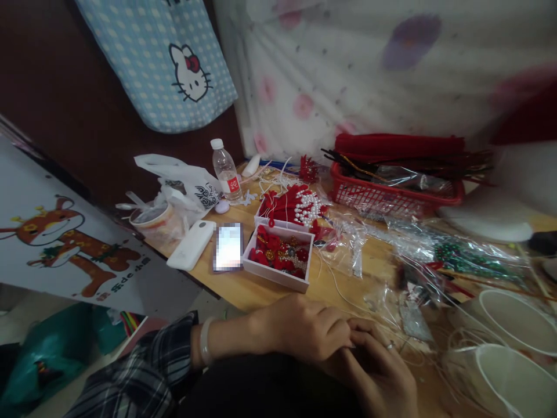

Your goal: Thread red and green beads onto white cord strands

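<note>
My left hand (304, 328), with a pale bangle at the wrist, lies at the table's front edge with its fingers curled. It meets my right hand (380, 360), which wears a ring and is also closed. The fingertips of both come together, and whatever may be between them is hidden. Just beyond my left hand stands a small white box (276, 274) of red and gold ornaments. Behind that box, a second one holds red pieces and strings of white beads (310, 208).
At the left are a white power bank (191, 245), a lit phone (228, 247), a water bottle (226, 171) and a plastic bag (191, 186). A red basket (395, 197) stands at the back. On the right lie green beads (474, 260), clear packets and white-rimmed tubs (516, 377).
</note>
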### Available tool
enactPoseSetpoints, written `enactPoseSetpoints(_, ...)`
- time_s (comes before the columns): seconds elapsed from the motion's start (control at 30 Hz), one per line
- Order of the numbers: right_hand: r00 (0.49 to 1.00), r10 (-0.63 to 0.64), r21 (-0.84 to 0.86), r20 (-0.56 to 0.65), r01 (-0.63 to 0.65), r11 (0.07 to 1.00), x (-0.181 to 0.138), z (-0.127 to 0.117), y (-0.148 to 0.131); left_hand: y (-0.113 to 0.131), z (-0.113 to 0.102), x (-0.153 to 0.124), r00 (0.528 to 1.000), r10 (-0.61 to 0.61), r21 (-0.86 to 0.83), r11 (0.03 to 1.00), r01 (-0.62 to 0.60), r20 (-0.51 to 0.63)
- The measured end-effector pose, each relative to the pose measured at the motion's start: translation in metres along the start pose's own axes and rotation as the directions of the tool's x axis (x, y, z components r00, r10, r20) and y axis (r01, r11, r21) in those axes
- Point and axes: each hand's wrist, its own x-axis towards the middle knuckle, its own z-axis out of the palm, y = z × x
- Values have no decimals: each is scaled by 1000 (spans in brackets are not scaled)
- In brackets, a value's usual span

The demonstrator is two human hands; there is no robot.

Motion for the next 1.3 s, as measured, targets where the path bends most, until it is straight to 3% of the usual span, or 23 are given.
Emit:
enactPoseSetpoints(0.27, 999, -40, 97, 13, 39, 995, 5, -3, -12, 5, 3, -5, 988, -60, 52, 997, 53, 144)
enactPoseSetpoints(0.63, 1000, -6, 179, 29, 1, 984, 5, -3, -13, 8, 2, -11, 983, -177, -9, 984, 176, -48)
enactPoseSetpoints(0.9, 999, -40, 158, -10, 41, 987, 5, -1, -12, 9, 13, -12, 996, -89, -38, 995, 89, 6)
enactPoseSetpoints(1.1, 996, -19, 169, 91, 3, 986, 5, -3, -12, 2, -1, -17, 987, -81, -87, 994, 69, -140)
enactPoseSetpoints(1.17, 996, 6, 152, 88, -20, 988, 5, -4, -13, -5, -10, -31, 941, -183, -124, 980, 153, -285)
enactPoseSetpoints(1.2, 996, 13, 140, 87, -25, 990, 5, -4, -14, -9, -15, -41, 893, -266, -135, 963, 232, -364)
enactPoseSetpoints(1.3, 997, 3, 123, 83, -14, 992, 5, -5, -13, -24, -35, -82, 681, -532, -123, 824, 553, -503)
